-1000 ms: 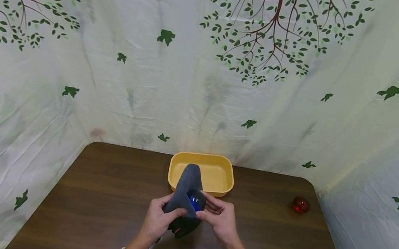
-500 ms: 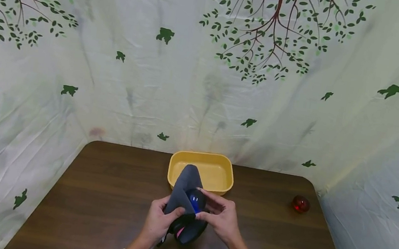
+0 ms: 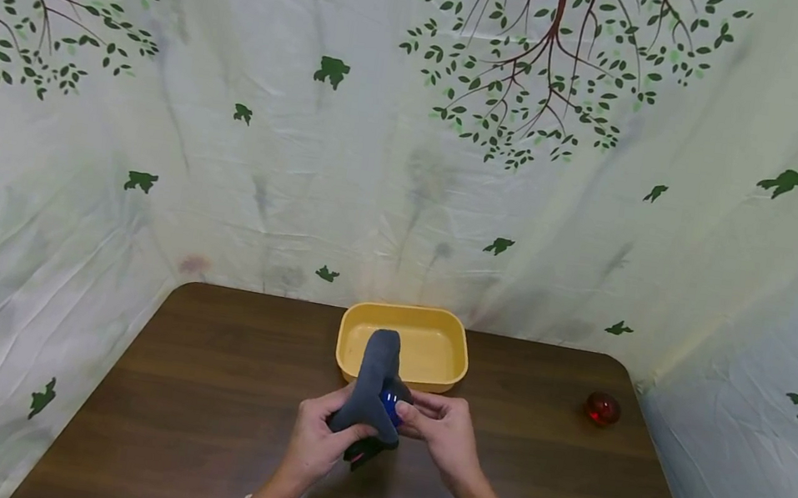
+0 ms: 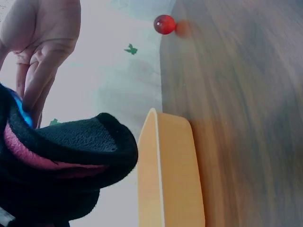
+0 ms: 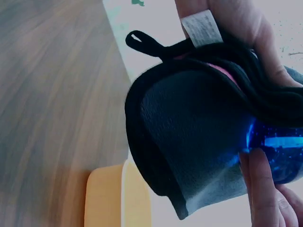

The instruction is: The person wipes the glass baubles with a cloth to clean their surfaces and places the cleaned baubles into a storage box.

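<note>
In the head view my left hand (image 3: 314,444) grips a folded grey cloth (image 3: 370,376), thumb on top. In the right wrist view the cloth (image 5: 189,123) shows black edging, a hanging loop (image 5: 142,42), a white tag (image 5: 201,28) and a bit of pink inside. A shiny, see-through blue ball (image 3: 389,405) sits against the cloth's folds, partly covered by it. My right hand (image 3: 445,440) holds this ball between thumb and fingers. Both hands are above the table, in front of the yellow tub (image 3: 434,355).
A red see-through ball (image 3: 602,409) lies near the right edge of the brown wooden table (image 3: 228,395). The tub stands by the far edge. Behind hangs a pale curtain (image 3: 379,171) printed with leaves and branches.
The cloth's lower part has swung up and shows less below the hands. My right thumb has moved up onto the blue ball. The tub and red ball stay put.
</note>
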A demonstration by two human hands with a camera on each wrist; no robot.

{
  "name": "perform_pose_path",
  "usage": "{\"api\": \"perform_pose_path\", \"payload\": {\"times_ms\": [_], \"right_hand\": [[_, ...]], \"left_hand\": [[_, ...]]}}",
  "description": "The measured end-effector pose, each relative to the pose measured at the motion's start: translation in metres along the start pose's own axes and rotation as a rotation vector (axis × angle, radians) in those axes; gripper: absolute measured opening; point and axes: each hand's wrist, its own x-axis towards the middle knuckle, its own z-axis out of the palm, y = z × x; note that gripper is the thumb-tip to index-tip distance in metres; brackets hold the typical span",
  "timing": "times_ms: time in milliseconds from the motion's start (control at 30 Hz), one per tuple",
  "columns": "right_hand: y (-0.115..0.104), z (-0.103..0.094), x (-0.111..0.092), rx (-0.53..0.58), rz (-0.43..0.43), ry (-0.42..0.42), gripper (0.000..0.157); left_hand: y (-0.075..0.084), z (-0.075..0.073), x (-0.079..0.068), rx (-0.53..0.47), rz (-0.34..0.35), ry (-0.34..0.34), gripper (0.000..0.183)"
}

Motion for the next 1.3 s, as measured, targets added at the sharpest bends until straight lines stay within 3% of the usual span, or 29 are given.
{"api": "perform_pose_path", "payload": {"times_ms": [133, 233, 400, 567, 667, 767, 967, 1200, 1300], "right_hand": [[0.001, -0.002, 0.0, 0.002, 0.016, -0.002, 0.045], [0.004, -0.003, 0.0, -0.012, -0.015, -0.009, 0.048], [0.011, -0.004, -0.002, -0.01, -0.136, -0.039, 0.059], [0.016, -0.006, 0.002, -0.119, -0.391, -0.12, 0.059], [0.018, -0.008, 0.005, -0.187, -0.475, -0.132, 0.056], [0.019, -0.007, 0.005, -0.172, -0.408, -0.111, 0.056], [0.015, -0.003, 0.001, -0.123, -0.176, 0.017, 0.05], [0.011, -0.001, 0.0, -0.072, -0.081, -0.008, 0.039], [0.01, 0.0, 0.001, -0.069, -0.064, -0.024, 0.039]], "left_hand": [[0.01, -0.002, 0.003, 0.056, 0.068, -0.01, 0.048], [0.009, -0.002, 0.004, 0.055, 0.031, -0.014, 0.039], [-0.004, -0.004, 0.002, -0.018, -0.146, -0.014, 0.022], [-0.003, -0.005, 0.002, -0.219, -0.411, 0.006, 0.02], [-0.003, -0.004, 0.001, -0.274, -0.479, 0.013, 0.021], [-0.002, -0.005, 0.0, -0.239, -0.449, 0.003, 0.018], [-0.003, -0.004, 0.001, -0.137, -0.28, -0.021, 0.029], [-0.009, -0.004, 0.001, -0.002, -0.045, -0.008, 0.05], [-0.01, -0.005, 0.002, -0.021, -0.042, -0.011, 0.054]]}}
